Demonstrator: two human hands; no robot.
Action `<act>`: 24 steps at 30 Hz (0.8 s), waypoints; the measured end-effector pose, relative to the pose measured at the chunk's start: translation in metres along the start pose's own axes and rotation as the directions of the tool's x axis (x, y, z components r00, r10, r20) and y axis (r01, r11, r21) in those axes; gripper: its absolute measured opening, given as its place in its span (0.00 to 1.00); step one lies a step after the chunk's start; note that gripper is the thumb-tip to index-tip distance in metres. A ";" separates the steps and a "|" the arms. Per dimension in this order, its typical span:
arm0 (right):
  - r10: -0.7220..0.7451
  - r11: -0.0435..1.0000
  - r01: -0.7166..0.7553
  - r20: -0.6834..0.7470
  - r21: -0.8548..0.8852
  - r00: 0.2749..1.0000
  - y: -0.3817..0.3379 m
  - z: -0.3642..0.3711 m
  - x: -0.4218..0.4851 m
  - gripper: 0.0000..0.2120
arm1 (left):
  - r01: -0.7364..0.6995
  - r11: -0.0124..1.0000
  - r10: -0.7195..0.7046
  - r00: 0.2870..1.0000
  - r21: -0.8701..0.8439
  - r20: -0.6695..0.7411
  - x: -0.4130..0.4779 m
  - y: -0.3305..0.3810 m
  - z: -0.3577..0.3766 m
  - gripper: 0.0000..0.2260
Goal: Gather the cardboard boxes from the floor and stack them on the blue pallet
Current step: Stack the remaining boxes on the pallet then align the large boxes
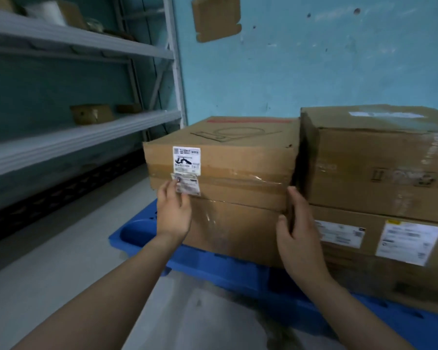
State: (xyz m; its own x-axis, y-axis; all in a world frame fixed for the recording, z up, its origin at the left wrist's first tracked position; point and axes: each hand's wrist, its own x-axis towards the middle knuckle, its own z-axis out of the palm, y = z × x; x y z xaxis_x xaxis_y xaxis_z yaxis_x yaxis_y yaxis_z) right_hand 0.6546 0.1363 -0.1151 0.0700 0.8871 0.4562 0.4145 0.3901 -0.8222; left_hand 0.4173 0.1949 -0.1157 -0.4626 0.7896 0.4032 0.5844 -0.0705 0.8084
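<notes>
A taped cardboard box with white labels sits on top of a lower box at the left end of the blue pallet. To the right stand two more stacked boxes: an upper one and a lower one with shipping labels. My left hand lies flat against the front of the left stack, fingers over a label. My right hand rests with fingers apart on the stack's right front corner, at the gap between the stacks. Neither hand grips anything.
Grey metal shelving runs along the left, with small boxes on a shelf. A turquoise wall with a cardboard piece stuck on it stands behind the pallet. Pale floor lies in front and to the left.
</notes>
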 end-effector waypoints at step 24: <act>0.213 0.977 -0.176 -0.468 0.122 0.858 -0.007 0.077 0.036 0.27 | 0.245 0.890 -0.183 0.964 -0.384 0.191 0.094 -0.054 -0.021 0.28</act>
State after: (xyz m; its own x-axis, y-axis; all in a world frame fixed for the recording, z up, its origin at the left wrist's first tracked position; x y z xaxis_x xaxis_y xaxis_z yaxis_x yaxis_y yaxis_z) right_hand 0.5844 0.1849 -0.1190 0.5725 0.7289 0.3755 0.2818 0.2551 -0.9249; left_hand 0.3277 0.2602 -0.1124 -0.4259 0.8907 0.1588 0.1509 -0.1031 0.9832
